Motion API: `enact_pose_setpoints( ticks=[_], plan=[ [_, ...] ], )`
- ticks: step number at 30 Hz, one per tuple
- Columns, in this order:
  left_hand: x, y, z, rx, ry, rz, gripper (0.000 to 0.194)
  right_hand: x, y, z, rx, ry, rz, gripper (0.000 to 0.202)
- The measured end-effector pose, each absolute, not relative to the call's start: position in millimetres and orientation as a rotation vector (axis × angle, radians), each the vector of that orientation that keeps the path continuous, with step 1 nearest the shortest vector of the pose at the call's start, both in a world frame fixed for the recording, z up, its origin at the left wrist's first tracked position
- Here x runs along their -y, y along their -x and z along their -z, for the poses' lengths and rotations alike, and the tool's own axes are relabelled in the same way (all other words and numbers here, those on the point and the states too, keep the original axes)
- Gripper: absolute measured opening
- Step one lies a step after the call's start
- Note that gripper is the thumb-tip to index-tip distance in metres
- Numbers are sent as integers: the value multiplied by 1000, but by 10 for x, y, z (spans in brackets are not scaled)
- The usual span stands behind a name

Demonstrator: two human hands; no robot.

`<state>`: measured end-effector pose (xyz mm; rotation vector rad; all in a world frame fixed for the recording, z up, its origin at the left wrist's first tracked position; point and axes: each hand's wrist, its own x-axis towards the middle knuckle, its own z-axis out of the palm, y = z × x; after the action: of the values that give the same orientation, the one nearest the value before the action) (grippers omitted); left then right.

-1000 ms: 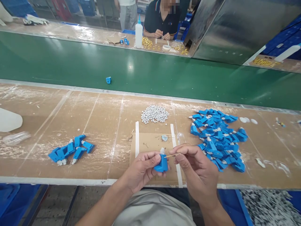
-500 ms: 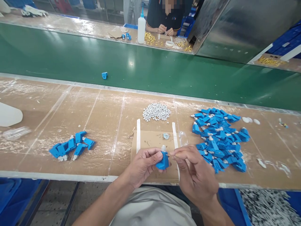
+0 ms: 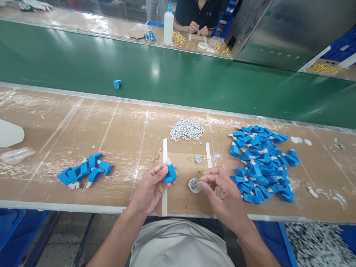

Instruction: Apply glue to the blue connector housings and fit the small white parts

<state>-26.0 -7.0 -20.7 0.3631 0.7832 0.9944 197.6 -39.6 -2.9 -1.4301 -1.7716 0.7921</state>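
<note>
Between the thumb and fingers of my left hand (image 3: 151,187) is a blue plastic part (image 3: 170,173) with a whitish tip pointing up. My right hand (image 3: 224,193) pinches a thin wooden stick (image 3: 197,183), its far end inside a small clear cup (image 3: 194,185). The cup stands on a cardboard sheet (image 3: 180,200) taped down with white strips. Behind it lies a bluish-grey blob (image 3: 198,159) with another thin stick at it. Farther back is a heap of small grey-white pieces (image 3: 187,129).
A large pile of blue parts (image 3: 258,167) lies at the right, a smaller group (image 3: 85,170) at the left. A green conveyor belt (image 3: 178,78) crosses behind, carrying one blue part (image 3: 117,84). Across it, a co-worker's hands (image 3: 198,29) are near a white bottle (image 3: 168,27) and brass-coloured pieces.
My left hand has moved left with the blue part, away from the stick. My right hand has brought the stick's end down into the clear cup, which was hidden before.
</note>
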Motion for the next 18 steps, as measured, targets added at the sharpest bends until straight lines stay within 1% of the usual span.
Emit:
enact_pose_setpoints(
  ticks=[2,4,8,13,15,18],
  plan=[
    [72,291,235,-782,-345,-1002,21,369,-2008,59,1755,1472,-832,8],
    [85,305,262,-782,-337,-1002,21,271,-2056,51,1686,1537,-804,13],
    [106,325,314,-775,-338,-1000,21,-210,-2158,21,1668,1817,-731,21],
    [99,354,353,-748,-362,-1009,20,-857,-2171,119,1824,1968,-638,19],
    [102,359,361,-737,-368,-1009,20,-968,-2140,183,1854,2013,-620,20],
    [114,362,371,-720,-375,-1016,20,-1019,-2086,263,1868,2070,-584,18]
  ],
)
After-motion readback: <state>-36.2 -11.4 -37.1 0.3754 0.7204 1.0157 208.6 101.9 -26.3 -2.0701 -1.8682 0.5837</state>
